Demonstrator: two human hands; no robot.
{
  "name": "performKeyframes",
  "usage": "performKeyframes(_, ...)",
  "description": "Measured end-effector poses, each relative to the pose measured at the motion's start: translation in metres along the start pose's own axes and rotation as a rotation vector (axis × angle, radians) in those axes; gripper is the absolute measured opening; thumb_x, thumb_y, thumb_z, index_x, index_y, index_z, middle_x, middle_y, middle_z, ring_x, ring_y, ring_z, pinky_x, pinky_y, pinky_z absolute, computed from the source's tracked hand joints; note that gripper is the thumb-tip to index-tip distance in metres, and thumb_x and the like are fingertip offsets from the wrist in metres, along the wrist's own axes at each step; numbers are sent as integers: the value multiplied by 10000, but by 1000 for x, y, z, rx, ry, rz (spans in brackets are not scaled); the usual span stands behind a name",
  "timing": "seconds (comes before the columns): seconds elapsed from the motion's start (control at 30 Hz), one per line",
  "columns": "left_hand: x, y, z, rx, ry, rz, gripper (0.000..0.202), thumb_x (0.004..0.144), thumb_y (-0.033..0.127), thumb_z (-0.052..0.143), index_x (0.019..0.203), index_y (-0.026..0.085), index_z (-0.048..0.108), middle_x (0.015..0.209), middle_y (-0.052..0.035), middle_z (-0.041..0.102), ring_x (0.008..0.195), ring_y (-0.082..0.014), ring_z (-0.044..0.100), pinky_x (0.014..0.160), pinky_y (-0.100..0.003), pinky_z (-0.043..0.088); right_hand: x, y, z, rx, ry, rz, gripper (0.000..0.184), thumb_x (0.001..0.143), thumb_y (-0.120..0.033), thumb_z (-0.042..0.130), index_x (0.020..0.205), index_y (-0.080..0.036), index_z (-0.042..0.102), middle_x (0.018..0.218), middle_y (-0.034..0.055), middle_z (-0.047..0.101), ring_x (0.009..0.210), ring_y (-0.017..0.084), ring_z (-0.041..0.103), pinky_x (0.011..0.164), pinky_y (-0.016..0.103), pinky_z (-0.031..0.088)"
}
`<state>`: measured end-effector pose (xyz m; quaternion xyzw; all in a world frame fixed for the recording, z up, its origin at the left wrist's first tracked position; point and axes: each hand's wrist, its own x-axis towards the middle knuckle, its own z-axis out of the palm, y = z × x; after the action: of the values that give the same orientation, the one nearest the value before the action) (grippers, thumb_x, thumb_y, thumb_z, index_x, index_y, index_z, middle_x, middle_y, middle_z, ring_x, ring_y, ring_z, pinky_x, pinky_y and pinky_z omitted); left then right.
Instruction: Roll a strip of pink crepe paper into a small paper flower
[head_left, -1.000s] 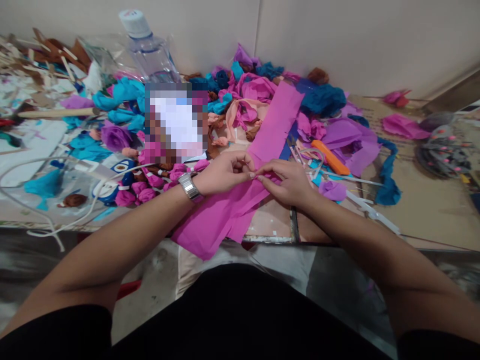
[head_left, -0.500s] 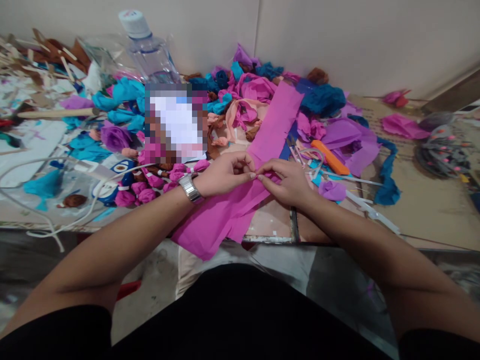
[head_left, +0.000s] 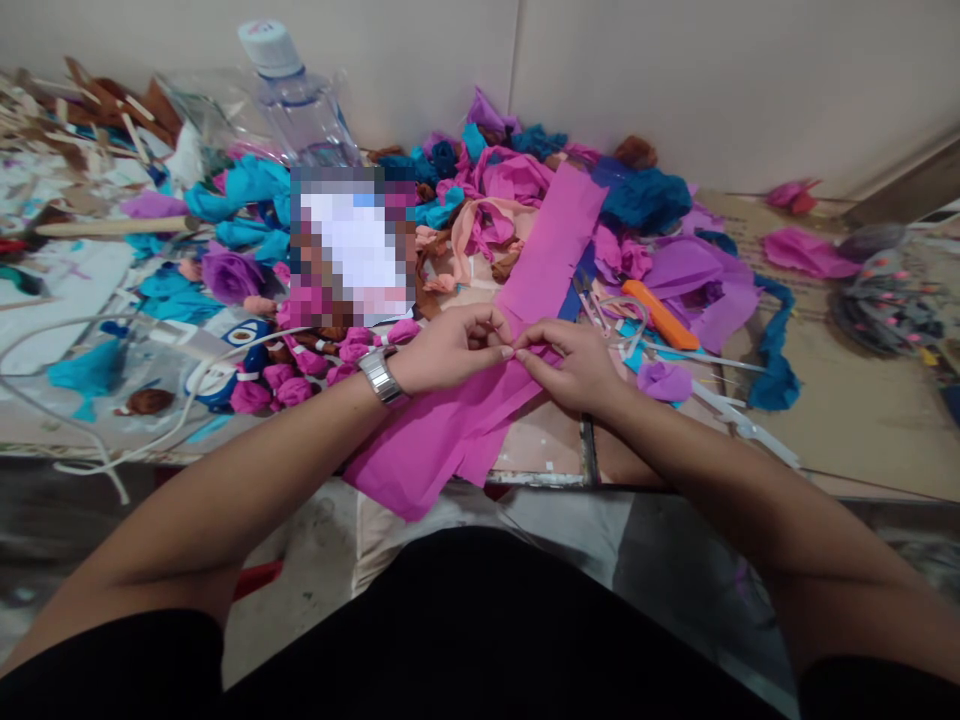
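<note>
A long strip of pink crepe paper [head_left: 442,440] runs slantwise under my hands, its lower end hanging over the table's front edge. My left hand [head_left: 450,348], with a metal watch [head_left: 381,375] at the wrist, is closed in a pinch on this paper. From the other side my right hand [head_left: 574,362] also pinches it, thumb against fingers. The fingertips of both hands meet over the strip, and the exact bit of paper between them is mostly hidden. Close to my right hand lie small scissors [head_left: 592,303] and an orange utility knife [head_left: 660,315].
Rolled pink paper flowers [head_left: 292,390] lie left of my hands. A clear bottle [head_left: 307,115] stands behind a pixelated patch. Crumpled blue [head_left: 649,200] and purple paper [head_left: 701,280] cover the back right. A white cable [head_left: 97,440] loops at the left edge.
</note>
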<state>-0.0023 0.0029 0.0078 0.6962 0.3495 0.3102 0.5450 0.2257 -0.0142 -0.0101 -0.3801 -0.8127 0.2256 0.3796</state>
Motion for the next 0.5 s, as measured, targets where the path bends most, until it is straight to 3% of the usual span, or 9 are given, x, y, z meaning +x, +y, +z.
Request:
performKeyframes(0.2, 0, -8, -1, -47, -2, -25, 303, 858, 312, 820, 1037, 181, 614, 822, -12, 698, 753, -127, 674, 698, -239, 479, 0, -1, 0, 96, -11, 66, 108, 961, -296, 709, 949, -218, 783, 937, 32, 830, 812, 186, 743, 760, 306, 547)
performKeyframes(0.5, -1, -5, 1, -103, 32, -67, 408, 839, 345, 846, 1137, 195, 611, 812, 22, 671, 646, -91, 604, 604, -227, 382, 0, -1, 0, 108, 11, 85, 135, 971, -275, 681, 971, -216, 802, 950, 32, 845, 799, 183, 748, 735, 304, 546)
